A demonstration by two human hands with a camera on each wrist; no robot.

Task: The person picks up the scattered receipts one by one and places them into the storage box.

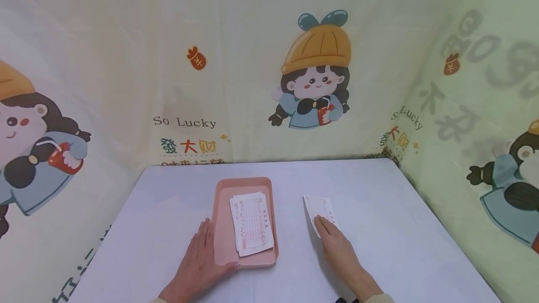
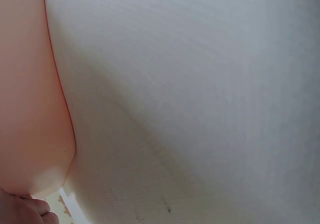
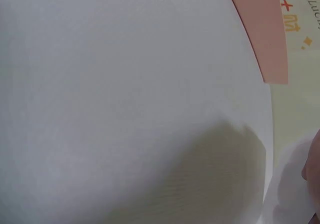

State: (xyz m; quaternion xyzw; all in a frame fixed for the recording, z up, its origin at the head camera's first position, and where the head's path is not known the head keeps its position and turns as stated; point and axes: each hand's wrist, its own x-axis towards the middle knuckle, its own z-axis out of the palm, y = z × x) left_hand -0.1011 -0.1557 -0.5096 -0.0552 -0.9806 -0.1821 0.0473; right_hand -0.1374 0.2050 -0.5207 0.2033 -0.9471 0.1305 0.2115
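A shallow pink tray [image 1: 223, 242] lies on the white table with a small stack of printed paper forms [image 1: 254, 223] inside it. My left hand [image 1: 199, 256] rests against the tray's left side, its fingers straight along the wall and its thumb at the near edge. To the right of the tray, my right hand [image 1: 340, 249] pinches a printed paper form [image 1: 319, 205] whose far end tilts up off the table. The thumb is hidden in the head view. In the right wrist view, fingers show as shadow through the paper form [image 3: 290, 196].
The white tabletop [image 1: 379, 209] extends on both sides of the tray. Printed cloth with cartoon figures hangs behind the table [image 1: 248, 106] and along both sides. A small dark object [image 1: 347, 300] shows beside the right sleeve.
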